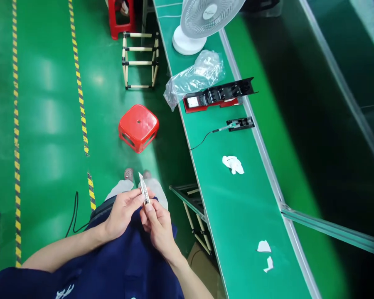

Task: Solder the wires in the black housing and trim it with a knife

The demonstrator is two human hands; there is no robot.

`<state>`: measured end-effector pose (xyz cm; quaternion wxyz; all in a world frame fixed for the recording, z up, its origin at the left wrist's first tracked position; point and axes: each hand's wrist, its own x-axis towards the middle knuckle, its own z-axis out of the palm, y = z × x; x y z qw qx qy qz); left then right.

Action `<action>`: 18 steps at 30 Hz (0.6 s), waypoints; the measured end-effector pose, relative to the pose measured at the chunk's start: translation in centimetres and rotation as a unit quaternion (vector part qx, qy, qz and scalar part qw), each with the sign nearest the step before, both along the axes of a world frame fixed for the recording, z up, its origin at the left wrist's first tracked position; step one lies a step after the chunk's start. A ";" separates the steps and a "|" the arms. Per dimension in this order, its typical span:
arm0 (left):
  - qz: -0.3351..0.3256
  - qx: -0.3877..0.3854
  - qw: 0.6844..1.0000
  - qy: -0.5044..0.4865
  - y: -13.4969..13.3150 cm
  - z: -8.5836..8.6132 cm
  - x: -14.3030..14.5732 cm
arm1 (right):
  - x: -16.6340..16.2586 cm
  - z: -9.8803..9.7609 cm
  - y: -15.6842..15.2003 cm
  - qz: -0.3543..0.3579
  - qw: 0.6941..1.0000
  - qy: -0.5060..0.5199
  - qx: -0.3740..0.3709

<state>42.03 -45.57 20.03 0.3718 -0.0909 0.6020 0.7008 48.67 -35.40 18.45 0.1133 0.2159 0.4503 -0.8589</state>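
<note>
In front of my body, a utility knife with a metal body points away from me, its blade tip at the far end. My right hand is closed round the near end of its handle, thumb on top. From the other side my left hand pinches the knife around its middle, fingertips against the metal. Both hands are above the floor, left of the green workbench. Parts of the handle are hidden by my fingers.
On the green bench are crumpled white cloth, white scraps, a cabled black part, a long black assembly, a plastic bag and a white fan. A red stool and a tube rack stand on the floor.
</note>
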 end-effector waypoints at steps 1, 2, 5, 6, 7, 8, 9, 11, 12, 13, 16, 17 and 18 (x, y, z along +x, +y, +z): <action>-0.008 -0.004 1.000 -0.002 0.7 -0.2 -1.3 | -1.3 -0.2 0.6 -0.005 1.000 0.004 -0.003; -0.014 -0.012 1.000 -0.005 1.4 -0.5 -2.5 | -2.5 -0.5 1.4 -0.007 1.000 0.010 -0.003; -0.022 -0.047 0.999 -0.003 3.6 -1.7 -5.8 | -6.2 -1.6 4.2 0.007 0.999 0.041 0.009; -0.023 -0.057 0.998 0.000 4.5 -2.3 -6.8 | -7.4 -1.9 5.3 0.017 0.998 0.055 0.014; -0.023 -0.064 0.998 0.003 5.3 -2.8 -7.9 | -8.7 -2.3 6.5 0.027 0.997 0.069 0.019; -0.024 -0.071 0.997 0.004 6.2 -3.4 -8.9 | -9.9 -2.7 7.8 0.034 0.996 0.081 0.024; -0.025 -0.079 0.997 0.004 7.1 -4.0 -10.0 | -11.1 -3.2 9.0 0.039 0.995 0.091 0.030; -0.022 -0.103 0.994 0.007 8.7 -5.1 -12.0 | -13.4 -4.2 11.1 0.041 0.993 0.098 0.051; -0.021 -0.116 0.993 0.011 9.4 -5.6 -13.1 | -14.3 -4.7 12.1 0.038 0.993 0.096 0.065; -0.024 -0.130 0.991 0.015 10.0 -6.1 -14.0 | -15.2 -5.3 13.0 0.033 0.992 0.090 0.078; -0.047 -0.169 0.984 0.027 11.3 -6.9 -16.8 | -16.6 -7.1 15.6 0.004 0.992 0.065 0.112; -0.057 -0.182 0.981 0.033 11.7 -7.0 -17.7 | -16.6 -7.7 16.5 -0.010 0.991 0.056 0.120; -0.069 -0.195 0.978 0.040 12.1 -7.1 -18.6 | -16.4 -8.3 17.4 -0.028 0.990 0.045 0.130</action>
